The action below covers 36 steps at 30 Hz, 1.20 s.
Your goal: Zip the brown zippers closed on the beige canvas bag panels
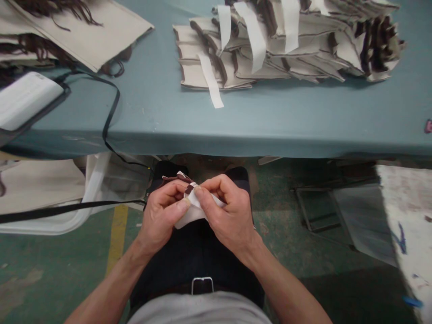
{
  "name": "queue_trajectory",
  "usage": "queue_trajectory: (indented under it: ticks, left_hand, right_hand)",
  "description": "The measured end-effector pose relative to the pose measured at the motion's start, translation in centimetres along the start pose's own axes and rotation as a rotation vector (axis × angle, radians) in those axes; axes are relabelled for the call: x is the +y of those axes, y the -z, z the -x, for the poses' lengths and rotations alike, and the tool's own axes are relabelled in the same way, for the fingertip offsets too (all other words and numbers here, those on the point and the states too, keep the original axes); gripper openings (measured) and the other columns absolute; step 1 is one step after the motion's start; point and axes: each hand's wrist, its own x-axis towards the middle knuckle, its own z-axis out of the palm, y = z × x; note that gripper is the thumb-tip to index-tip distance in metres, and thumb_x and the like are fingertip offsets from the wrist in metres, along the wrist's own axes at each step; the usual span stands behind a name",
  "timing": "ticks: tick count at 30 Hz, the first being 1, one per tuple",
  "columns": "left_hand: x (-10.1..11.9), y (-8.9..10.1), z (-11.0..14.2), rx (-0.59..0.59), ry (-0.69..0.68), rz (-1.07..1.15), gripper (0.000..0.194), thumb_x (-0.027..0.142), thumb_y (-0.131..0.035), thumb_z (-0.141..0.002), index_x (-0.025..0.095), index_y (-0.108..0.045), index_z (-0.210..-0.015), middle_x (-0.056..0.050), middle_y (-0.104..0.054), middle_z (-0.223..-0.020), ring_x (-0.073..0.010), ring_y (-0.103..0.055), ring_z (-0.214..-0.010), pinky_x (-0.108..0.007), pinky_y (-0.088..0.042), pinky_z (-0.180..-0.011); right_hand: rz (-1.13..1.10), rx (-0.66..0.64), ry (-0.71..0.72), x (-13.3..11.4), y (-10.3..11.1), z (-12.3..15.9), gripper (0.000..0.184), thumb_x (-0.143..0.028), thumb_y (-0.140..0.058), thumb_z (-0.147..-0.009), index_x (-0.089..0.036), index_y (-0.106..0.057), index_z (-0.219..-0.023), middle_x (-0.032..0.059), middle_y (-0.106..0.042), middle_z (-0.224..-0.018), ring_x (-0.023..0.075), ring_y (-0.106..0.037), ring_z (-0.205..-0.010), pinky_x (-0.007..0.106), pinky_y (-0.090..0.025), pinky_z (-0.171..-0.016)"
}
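Above my lap, a small white cloth piece with dark brown edging [192, 215] is pinched between both hands. My left hand [164, 211] is closed on its left side, the thumb pressing on top. The thumb and fingertips of my right hand [224, 204] grip its upper edge, close to the left fingertips. A brown trimmed end of the piece sticks out beyond the left fingers. The fingers hide much of the cloth, so its full shape cannot be made out.
A blue-green covered table [270, 117] runs across in front. On it lie stacked beige brown-edged cloth pieces [263, 58] with white strips, larger beige panels [97, 36] and a white device [29, 99] with a black cord. A white plastic bin [91, 198] stands left, a pale marked board [405, 234] right.
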Motion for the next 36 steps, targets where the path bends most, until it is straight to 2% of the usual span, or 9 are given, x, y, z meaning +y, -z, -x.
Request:
queue_trajectory:
  ticks: [3, 6, 10, 15, 20, 23, 27, 31, 36]
  left_hand:
    - [0.0, 0.1, 0.1, 0.001, -0.020, -0.053, 0.020, 0.038, -0.080, -0.083, 0.018, -0.076, -0.086, -0.003, -0.070, -0.080, -0.0149, -0.058, -0.066, -0.023, -0.045, -0.059]
    - [0.7, -0.5, 0.2, 0.053, -0.061, -0.123, 0.016, 0.034, -0.075, -0.085, 0.018, -0.074, -0.081, 0.000, -0.068, -0.075, -0.0132, -0.056, -0.062, -0.022, -0.043, -0.056]
    - [2.6, -1.7, 0.2, 0.118, -0.151, -0.377, 0.010, 0.023, -0.067, -0.083, 0.018, -0.071, -0.075, 0.002, -0.068, -0.070, -0.0116, -0.056, -0.060, -0.021, -0.042, -0.054]
    - [3.8, -2.8, 0.7, 0.156, -0.260, -0.548, 0.016, 0.015, -0.056, -0.079, 0.019, -0.067, -0.068, 0.004, -0.069, -0.067, -0.0101, -0.057, -0.059, -0.020, -0.043, -0.056]
    - [3.1, -3.9, 1.4, 0.220, -0.331, -0.542, 0.018, 0.012, -0.052, -0.077, 0.019, -0.064, -0.066, 0.006, -0.063, -0.061, -0.0082, -0.053, -0.053, -0.018, -0.040, -0.051]
    - [2.4, -4.5, 1.5, 0.281, -0.402, -0.587, 0.019, 0.011, -0.051, -0.077, 0.019, -0.062, -0.065, 0.007, -0.061, -0.059, -0.0075, -0.052, -0.053, -0.017, -0.040, -0.052]
    - [1.5, -5.0, 0.8, 0.339, -0.515, -0.597, 0.020, 0.009, -0.050, -0.078, 0.019, -0.062, -0.066, 0.007, -0.060, -0.059, -0.0071, -0.052, -0.053, -0.018, -0.040, -0.054]
    - [1.3, -4.9, -0.4, 0.349, -0.507, -0.519, 0.019, 0.011, -0.050, -0.078, 0.019, -0.060, -0.065, 0.007, -0.058, -0.058, -0.0083, -0.050, -0.053, -0.019, -0.040, -0.054]
    - [2.0, -4.8, -1.4, 0.293, -0.484, -0.478, 0.018, 0.012, -0.049, -0.077, 0.020, -0.059, -0.065, 0.005, -0.058, -0.060, -0.0102, -0.050, -0.055, -0.021, -0.041, -0.054]
  right_hand:
    - [0.003, -0.002, 0.016, 0.1, -0.1, -0.1, 0.016, -0.033, -0.066, -0.095, -0.021, -0.067, -0.083, -0.0022, -0.071, -0.068, 0.0111, -0.062, -0.057, 0.024, -0.044, -0.056]
    - [-0.001, 0.002, 0.024, 0.3, -0.2, -0.1, 0.017, -0.033, -0.067, -0.094, -0.021, -0.068, -0.083, -0.0027, -0.070, -0.067, 0.0104, -0.060, -0.055, 0.024, -0.042, -0.055]
    - [-0.043, 0.013, -0.005, 0.7, -0.5, 0.1, 0.018, -0.035, -0.067, -0.093, -0.021, -0.066, -0.082, -0.0033, -0.068, -0.066, 0.0096, -0.056, -0.053, 0.024, -0.041, -0.054]
    - [-0.294, -0.051, -0.183, 0.7, -0.9, 0.4, 0.023, -0.042, -0.069, -0.088, -0.021, -0.060, -0.083, -0.0066, -0.056, -0.059, 0.0090, -0.047, -0.050, 0.023, -0.035, -0.049]
    - [-0.590, -0.135, -0.384, 0.8, -1.6, 1.2, 0.028, -0.048, -0.064, -0.086, -0.022, -0.053, -0.083, -0.0084, -0.047, -0.060, 0.0084, -0.039, -0.050, 0.022, -0.030, -0.046]
    - [-0.633, -0.086, -0.425, 0.9, -2.3, 1.7, 0.026, -0.046, -0.060, -0.088, -0.022, -0.053, -0.082, -0.0076, -0.045, -0.065, 0.0088, -0.038, -0.054, 0.022, -0.032, -0.049]
    - [-0.581, 0.034, -0.383, 0.7, -3.1, 1.7, 0.026, -0.046, -0.056, -0.091, -0.023, -0.052, -0.080, -0.0064, -0.046, -0.067, 0.0104, -0.040, -0.059, 0.024, -0.035, -0.054]
    - [-0.515, 0.152, -0.321, 0.6, -3.7, 1.0, 0.028, -0.047, -0.056, -0.093, -0.023, -0.052, -0.079, -0.0057, -0.047, -0.069, 0.0111, -0.043, -0.061, 0.025, -0.037, -0.057]
    - [-0.585, 0.193, -0.280, 1.0, -4.3, 0.0, 0.028, -0.046, -0.059, -0.093, -0.023, -0.051, -0.079, -0.0064, -0.047, -0.068, 0.0111, -0.042, -0.059, 0.026, -0.036, -0.056]
